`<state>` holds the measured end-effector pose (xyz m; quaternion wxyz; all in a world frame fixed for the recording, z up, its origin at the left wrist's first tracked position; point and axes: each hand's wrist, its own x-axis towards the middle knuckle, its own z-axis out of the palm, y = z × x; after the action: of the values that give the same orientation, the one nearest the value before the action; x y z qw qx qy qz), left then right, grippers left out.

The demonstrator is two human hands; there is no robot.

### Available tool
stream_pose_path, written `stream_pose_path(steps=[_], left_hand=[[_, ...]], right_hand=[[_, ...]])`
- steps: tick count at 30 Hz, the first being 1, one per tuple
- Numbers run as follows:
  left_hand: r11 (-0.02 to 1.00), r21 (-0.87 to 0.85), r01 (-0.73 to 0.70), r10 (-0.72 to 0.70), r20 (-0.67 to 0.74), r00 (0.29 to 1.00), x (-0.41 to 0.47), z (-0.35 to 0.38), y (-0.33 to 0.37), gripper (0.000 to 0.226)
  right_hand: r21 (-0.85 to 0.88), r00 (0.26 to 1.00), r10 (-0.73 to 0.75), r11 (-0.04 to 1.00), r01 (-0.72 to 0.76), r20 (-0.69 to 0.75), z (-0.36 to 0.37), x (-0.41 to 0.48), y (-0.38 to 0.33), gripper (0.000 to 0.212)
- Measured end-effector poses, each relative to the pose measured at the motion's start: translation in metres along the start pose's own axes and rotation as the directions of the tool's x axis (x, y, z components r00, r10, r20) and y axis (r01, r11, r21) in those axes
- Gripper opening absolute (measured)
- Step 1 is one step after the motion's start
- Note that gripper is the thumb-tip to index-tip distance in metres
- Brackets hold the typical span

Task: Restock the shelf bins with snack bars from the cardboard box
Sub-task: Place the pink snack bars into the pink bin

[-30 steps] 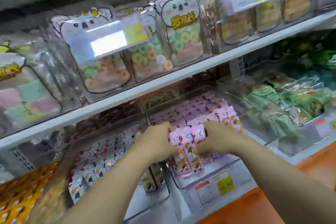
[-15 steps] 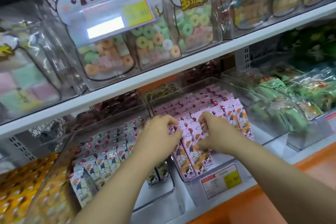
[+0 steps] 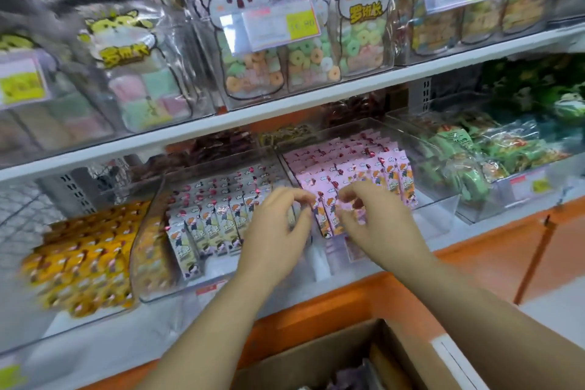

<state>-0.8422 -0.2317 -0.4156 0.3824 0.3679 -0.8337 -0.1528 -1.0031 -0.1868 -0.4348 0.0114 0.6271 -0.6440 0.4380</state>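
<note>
Pink snack bars (image 3: 364, 165) stand in rows in a clear shelf bin (image 3: 443, 204) on the lower shelf. My left hand (image 3: 275, 231) and my right hand (image 3: 380, 225) hover side by side at the bin's front row. Both have loosely curled fingers, with the fingertips at the tops of the front pink bars. No bar is lifted out of the row. The open cardboard box (image 3: 319, 355) sits below my forearms at the bottom edge, with dark wrapped items inside.
A bin of grey-white bars (image 3: 205, 225) stands left of the pink one, with yellow bars (image 3: 82, 256) further left. Green packs (image 3: 459, 165) fill the bin on the right. Bags of ring candy (image 3: 253, 73) and price tags line the upper shelf (image 3: 348, 92).
The bundle of pink bars that both hands gripped now stands in the bin's front row. My fingers have loosened. The view has dropped and the cardboard box has come into sight.
</note>
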Motion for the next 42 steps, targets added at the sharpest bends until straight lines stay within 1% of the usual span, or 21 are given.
stream_pose_path(steps=[1,3,5,7,9,11,13,15,16,18,20,22,23,26,29,32,34,36,39,41,42], left_hand=[[1.0,0.005,-0.023,0.023,-0.022,0.999,-0.011,-0.004,0.0,0.017],[0.998,0.028,-0.057,0.058,-0.046,0.997,-0.036,-0.014,-0.003,0.018],[0.998,0.029,-0.054,0.056,-0.038,0.998,-0.065,-0.026,-0.011,0.018],[1.0,0.008,0.0,0.0,0.007,1.0,-0.1,-0.038,-0.025,0.02],[0.996,-0.012,0.089,-0.089,0.034,0.995,-0.138,-0.049,-0.041,0.025],[0.985,-0.014,0.173,-0.173,0.032,0.984,-0.173,-0.058,-0.058,0.028],[0.969,0.024,0.245,-0.246,0.032,0.969,-0.203,-0.065,-0.076,0.028],[0.941,0.078,0.33,-0.334,0.042,0.942,-0.229,-0.067,-0.099,0.031],[0.916,0.106,0.386,-0.394,0.063,0.917,-0.242,-0.065,-0.111,0.03],[0.853,0.154,0.499,-0.518,0.132,0.845,-0.262,-0.061,-0.136,0.027],[0.817,0.206,0.539,-0.572,0.171,0.802,-0.27,-0.054,-0.142,0.025],[0.827,0.244,0.506,-0.551,0.18,0.815,-0.268,-0.048,-0.137,0.022],[0.818,0.227,0.529,-0.57,0.191,0.799,-0.268,-0.042,-0.137,0.023],[0.784,0.143,0.604,-0.62,0.24,0.747,-0.271,-0.02,-0.146,0.022],[0.74,0.22,0.635,-0.671,0.299,0.678,-0.276,-0.006,-0.155,0.028],[0.676,0.288,0.679,-0.737,0.283,0.614,-0.276,-0.001,-0.156,0.038],[0.641,0.314,0.7,-0.767,0.278,0.578,-0.273,0.0,-0.155,0.043],[0.62,0.316,0.718,-0.784,0.261,0.563,-0.272,0.002,-0.159,0.044],[0.617,0.248,0.747,-0.787,0.229,0.573,-0.27,0.005,-0.162,0.044],[0.601,0.238,0.763,-0.798,0.231,0.556,-0.268,0.005,-0.161,0.046],[0.599,0.245,0.762,-0.799,0.235,0.553,-0.267,0.005,-0.16,0.047]], right_hand=[[0.044,1.0,-0.007,0.999,0.008,-0.018,0.002,-0.015,-0.009,0.014],[0.105,0.999,0.024,0.994,-0.02,-0.035,0.01,-0.05,-0.022,0.013],[0.103,0.997,0.078,0.992,-0.078,0.003,0.02,-0.086,-0.027,0.015],[0.055,0.983,0.138,0.988,-0.146,0.12,0.028,-0.122,-0.032,0.017],[0.019,0.941,0.198,0.977,-0.211,0.275,0.038,-0.152,-0.038,0.018],[-0.025,0.896,0.235,0.97,-0.244,0.378,0.051,-0.175,-0.042,0.023],[-0.103,0.827,0.274,0.961,-0.257,0.49,0.068,-0.192,-0.039,0.031],[-0.223,0.732,0.326,0.945,-0.238,0.599,0.083,-0.202,-0.032,0.037],[-0.273,0.683,0.342,0.938,-0.213,0.646,0.089,-0.206,-0.028,0.039],[-0.353,0.597,0.389,0.917,-0.184,0.701,0.1,-0.21,-0.018,0.042],[-0.417,0.514,0.441,0.893,-0.169,0.736,0.107,-0.213,-0.009,0.044],[-0.487,0.43,0.487,0.865,-0.12,0.761,0.112,-0.216,-0.002,0.049],[-0.512,0.411,0.502,0.854,-0.094,0.761,0.115,-0.217,0.002,0.052],[-0.543,0.398,0.517,0.838,-0.054,0.758,0.12,-0.219,0.01,0.054],[-0.549,0.408,0.504,0.836,-0.006,0.762,0.124,-0.221,0.014,0.057],[-0.547,0.434,0.495,0.837,-0.006,0.753,0.124,-0.221,0.018,0.059],[-0.537,0.428,0.49,0.844,-0.013,0.759,0.124,-0.221,0.021,0.059],[-0.518,0.414,0.478,0.855,-0.017,0.775,0.125,-0.223,0.022,0.055],[-0.513,0.401,0.474,0.858,-0.011,0.784,0.124,-0.222,0.02,0.049],[-0.5,0.413,0.468,0.865,-0.036,0.781,0.122,-0.217,0.017,0.049],[-0.48,0.431,0.454,0.875,-0.055,0.779,0.12,-0.213,0.013,0.047]])
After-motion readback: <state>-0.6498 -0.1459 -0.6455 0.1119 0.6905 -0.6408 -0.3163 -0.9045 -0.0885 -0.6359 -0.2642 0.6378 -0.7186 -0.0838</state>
